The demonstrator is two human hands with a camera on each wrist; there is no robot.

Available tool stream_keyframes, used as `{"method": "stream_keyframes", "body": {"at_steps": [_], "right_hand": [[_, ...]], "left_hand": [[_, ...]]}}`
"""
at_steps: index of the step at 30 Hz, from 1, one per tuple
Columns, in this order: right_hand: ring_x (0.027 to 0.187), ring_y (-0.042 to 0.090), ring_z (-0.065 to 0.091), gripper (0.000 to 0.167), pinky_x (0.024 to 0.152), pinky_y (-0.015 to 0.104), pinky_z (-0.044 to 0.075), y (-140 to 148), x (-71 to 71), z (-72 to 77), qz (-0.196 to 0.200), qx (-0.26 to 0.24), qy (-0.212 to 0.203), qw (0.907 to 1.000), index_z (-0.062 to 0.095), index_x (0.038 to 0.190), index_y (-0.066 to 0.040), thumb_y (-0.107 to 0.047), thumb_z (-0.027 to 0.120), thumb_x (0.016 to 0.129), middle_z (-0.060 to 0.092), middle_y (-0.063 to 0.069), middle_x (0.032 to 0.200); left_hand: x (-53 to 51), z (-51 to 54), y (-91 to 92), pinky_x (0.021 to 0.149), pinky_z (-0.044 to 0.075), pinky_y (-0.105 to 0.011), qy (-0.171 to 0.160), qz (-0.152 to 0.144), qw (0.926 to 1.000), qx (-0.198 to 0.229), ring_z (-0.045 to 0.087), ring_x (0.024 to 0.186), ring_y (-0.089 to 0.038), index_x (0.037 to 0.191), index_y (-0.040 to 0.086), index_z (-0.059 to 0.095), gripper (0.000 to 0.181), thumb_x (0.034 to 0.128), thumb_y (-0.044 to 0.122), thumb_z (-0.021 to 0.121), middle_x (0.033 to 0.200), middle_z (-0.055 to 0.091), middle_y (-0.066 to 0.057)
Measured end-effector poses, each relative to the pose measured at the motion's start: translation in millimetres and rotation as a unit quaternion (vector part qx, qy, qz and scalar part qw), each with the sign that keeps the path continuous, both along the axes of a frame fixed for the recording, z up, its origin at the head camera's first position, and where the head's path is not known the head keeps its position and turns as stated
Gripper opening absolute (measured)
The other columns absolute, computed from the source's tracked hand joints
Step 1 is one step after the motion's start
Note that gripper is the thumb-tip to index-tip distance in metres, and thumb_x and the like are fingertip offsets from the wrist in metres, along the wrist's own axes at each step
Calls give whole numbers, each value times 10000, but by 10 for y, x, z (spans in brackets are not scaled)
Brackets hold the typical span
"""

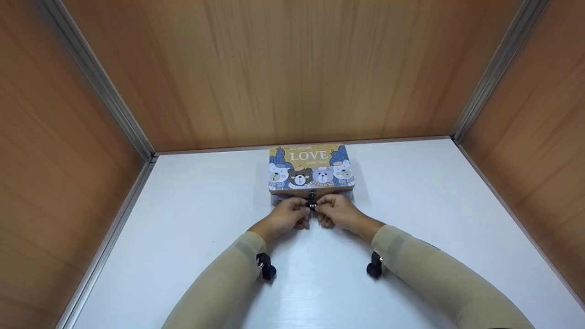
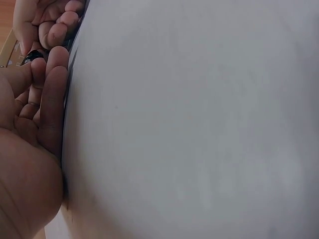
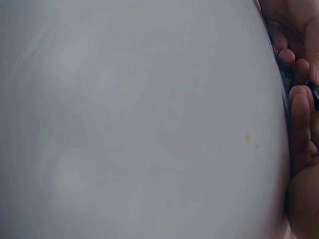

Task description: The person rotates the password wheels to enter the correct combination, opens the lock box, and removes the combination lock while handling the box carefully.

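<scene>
A decorated box (image 1: 311,157) with several cartoon bears and the word LOVE on its lid stands at the back of the table, lid closed. At its front hangs a small black lock (image 1: 311,202) with a shiny part, probably a padlock. My left hand (image 1: 287,214) pinches the lock from the left, while my right hand (image 1: 339,212) pinches it from the right. Curled fingers of both hands meet around the black lock (image 2: 33,56) in the left wrist view. In the right wrist view, only a sliver of the lock (image 3: 315,93) shows between the fingers.
The white table (image 1: 192,228) is bounded by a wood-grain back panel (image 1: 292,73) and side panels, with grey metal rails at the corners. The box stands close to the back panel. A small black device (image 1: 266,266) is strapped at each wrist.
</scene>
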State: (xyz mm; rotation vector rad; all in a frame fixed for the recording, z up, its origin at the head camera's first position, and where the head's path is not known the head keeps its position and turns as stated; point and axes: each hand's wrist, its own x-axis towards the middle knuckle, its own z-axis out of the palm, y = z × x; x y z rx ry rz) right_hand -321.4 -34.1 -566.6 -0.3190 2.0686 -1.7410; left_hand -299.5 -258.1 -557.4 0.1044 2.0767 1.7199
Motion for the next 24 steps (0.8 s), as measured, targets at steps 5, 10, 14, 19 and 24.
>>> {"method": "stream_keyframes", "body": {"at_steps": [5, 10, 14, 19, 24], "right_hand": [[609, 112, 692, 109, 549, 241, 597, 1, 11, 13, 23, 17, 60, 10000, 708, 1135, 28, -70, 701, 1087, 742, 35, 763], [598, 108, 684, 123, 541, 239, 590, -10, 11, 17, 38, 57, 39, 10000, 718, 1118, 29, -89, 690, 1099, 731, 26, 740], [587, 93, 674, 157, 532, 225, 578, -23, -7, 1, 29, 102, 40, 9999, 728, 1087, 27, -119, 675, 1112, 716, 10, 717], [583, 86, 673, 194, 530, 219, 576, -30, -16, -7, 30, 135, 26, 9999, 730, 1078, 47, -126, 655, 1121, 714, 3, 710], [581, 95, 687, 238, 536, 230, 592, -7, 2, 28, -24, 24, -96, 9999, 748, 1130, 51, -146, 616, 1145, 731, 23, 734]], "left_hand": [[-3, 7, -6, 770, 654, -285, 29, -60, 10000, -65, 784, 855, -162, 1348, 13, 672, 219, 1178, 109, 573, 1021, 743, -75], [4, 11, -3, 773, 658, -287, 30, -45, 10000, -41, 780, 846, -165, 1334, 13, 676, 209, 1175, 105, 576, 1010, 755, -82], [12, 8, 7, 740, 641, -270, 69, 2, 10000, 56, 764, 800, -147, 1328, 1, 678, 205, 1172, 94, 582, 967, 736, -59], [18, 2, 20, 715, 627, -257, 88, 67, 9998, 138, 751, 766, -131, 1328, -16, 676, 207, 1166, 80, 591, 946, 714, -44], [31, 11, 19, 727, 639, -267, 116, 110, 9998, 72, 755, 776, -134, 1335, -23, 678, 221, 1164, 88, 595, 961, 744, -66]]}}
